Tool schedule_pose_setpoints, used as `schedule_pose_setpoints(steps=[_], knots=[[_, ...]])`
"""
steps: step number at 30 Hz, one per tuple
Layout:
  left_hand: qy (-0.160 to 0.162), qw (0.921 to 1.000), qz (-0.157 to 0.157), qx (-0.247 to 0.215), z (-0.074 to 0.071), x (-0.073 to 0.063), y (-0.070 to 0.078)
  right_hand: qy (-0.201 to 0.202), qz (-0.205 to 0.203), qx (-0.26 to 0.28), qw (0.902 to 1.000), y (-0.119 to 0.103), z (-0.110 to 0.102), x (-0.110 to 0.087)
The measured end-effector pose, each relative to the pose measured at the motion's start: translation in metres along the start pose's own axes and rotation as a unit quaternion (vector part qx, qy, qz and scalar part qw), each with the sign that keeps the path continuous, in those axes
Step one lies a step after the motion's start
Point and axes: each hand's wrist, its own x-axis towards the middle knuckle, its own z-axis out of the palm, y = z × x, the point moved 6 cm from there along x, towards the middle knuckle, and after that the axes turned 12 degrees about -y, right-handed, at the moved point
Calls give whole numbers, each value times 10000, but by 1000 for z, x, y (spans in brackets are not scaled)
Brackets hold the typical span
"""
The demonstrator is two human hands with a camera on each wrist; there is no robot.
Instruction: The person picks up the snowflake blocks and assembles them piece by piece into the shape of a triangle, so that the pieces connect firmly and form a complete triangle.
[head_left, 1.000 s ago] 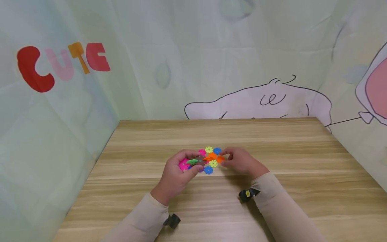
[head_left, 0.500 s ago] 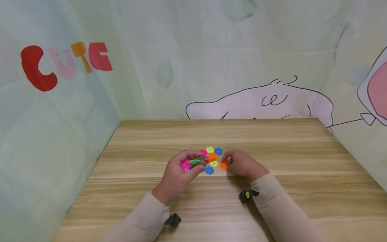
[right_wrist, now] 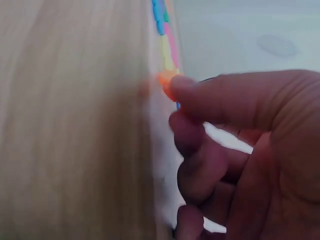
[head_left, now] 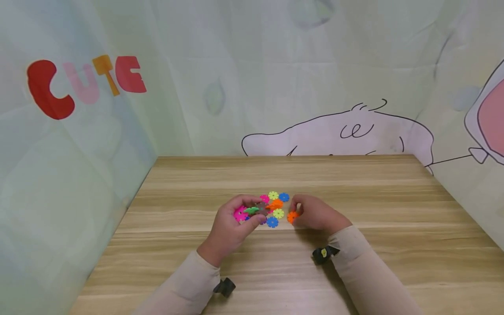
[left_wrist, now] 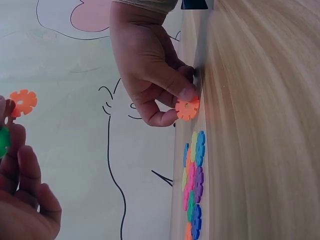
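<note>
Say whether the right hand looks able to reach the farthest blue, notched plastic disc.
Probably yes: the right hand is close to the blue disc with nothing showing between them, though it pinches an orange, notched disc it may need to release.

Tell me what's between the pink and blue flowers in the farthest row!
In the head view, a yellow flower sits between pink and blue.

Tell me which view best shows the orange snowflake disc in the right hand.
Left wrist: the orange snowflake disc shows nearly face-on, its notches and centre hole plain. The head view shows it small, partly covered by the right hand; the right wrist view, only a small blurred part.
</note>
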Motion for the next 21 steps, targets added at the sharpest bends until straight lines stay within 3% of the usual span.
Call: schedule_pose_setpoints(steps=[3, 6, 10, 13, 16, 21], knots=[[30, 10000, 24, 51, -1, 0, 1, -161, -284, 548, 9980, -3, -4, -2], [47, 9999, 80, 61, -1, 0, 1, -198, -842, 1352, 9870, -12, -12, -8], [53, 9999, 101, -1, -1, 0, 0, -210, -1913, 2251, 9551, -35, -23, -23], [67, 9999, 85, -66, -1, 0, -2, -276, -2507, 2566, 9330, -51, -27, -35], [103, 9999, 79, -88, -2, 0, -3, -406, -2837, 2739, 9181, -61, -28, -42], [158, 9998, 69, -89, -2, 1, -1, -557, -2972, 2940, 9067, -69, -27, -47]])
